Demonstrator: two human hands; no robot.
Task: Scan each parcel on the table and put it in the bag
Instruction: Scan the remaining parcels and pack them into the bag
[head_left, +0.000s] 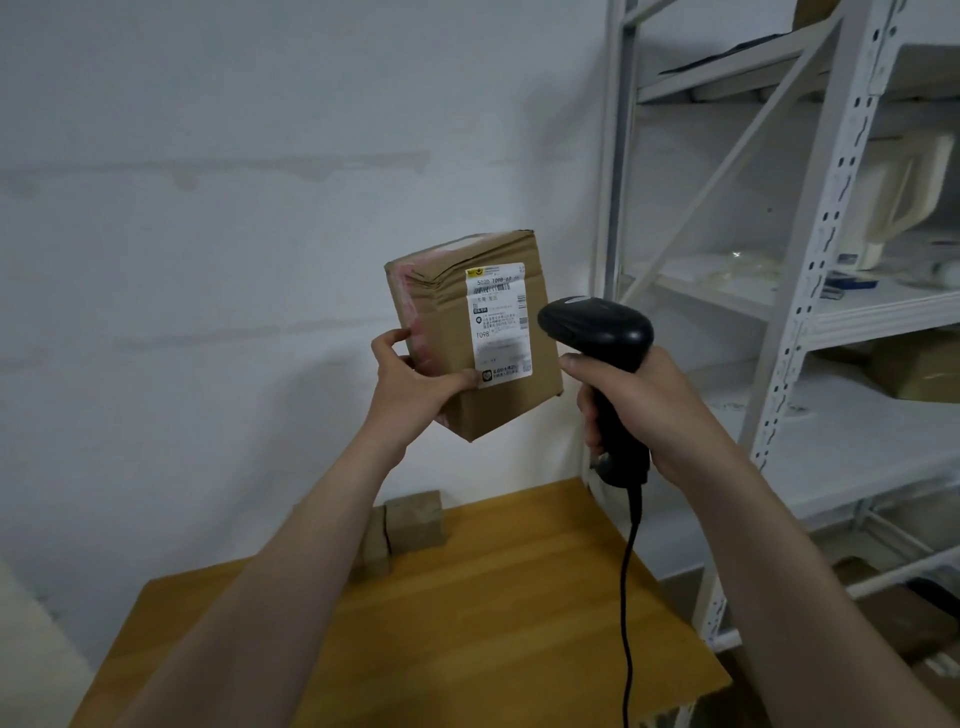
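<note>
Above table (467, 623), upright parcel (467, 338) label faces scanner (597, 332).

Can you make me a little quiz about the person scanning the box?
1. True or false: the left hand holds the cardboard parcel up off the table.
2. What does the right hand grip? A) a phone B) a black scanner C) a pen
3. Fill in: the parcel's white label faces the ____.

Key: 1 true. 2 B. 3 scanner.
</note>
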